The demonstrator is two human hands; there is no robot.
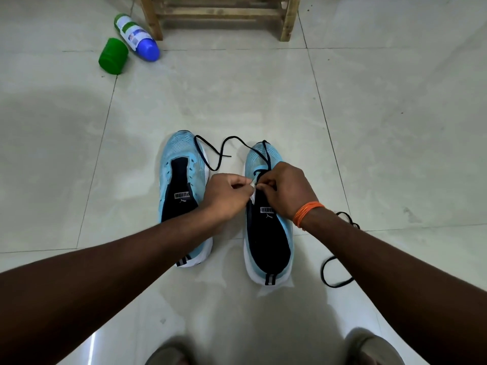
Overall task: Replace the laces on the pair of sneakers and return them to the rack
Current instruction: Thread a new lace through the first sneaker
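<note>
Both arms reach from the bottom edge to the right sneaker point(268, 241); it sits on the floor beside the left sneaker point(181, 185), toes pointing away, so the holes are easy to get at. The left hand point(226, 196) has curled fingers and seems to pinch this shoe's edge, likely to keep it steady; the right hand point(284, 189) pinches the dark lace point(224, 151) with curled fingers, likely to poke it through. The rack point(218, 14) stands well apart.

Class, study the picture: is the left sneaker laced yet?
No: the left sneaker shows bare eyelets; the lace runs only to the right sneaker.
</note>
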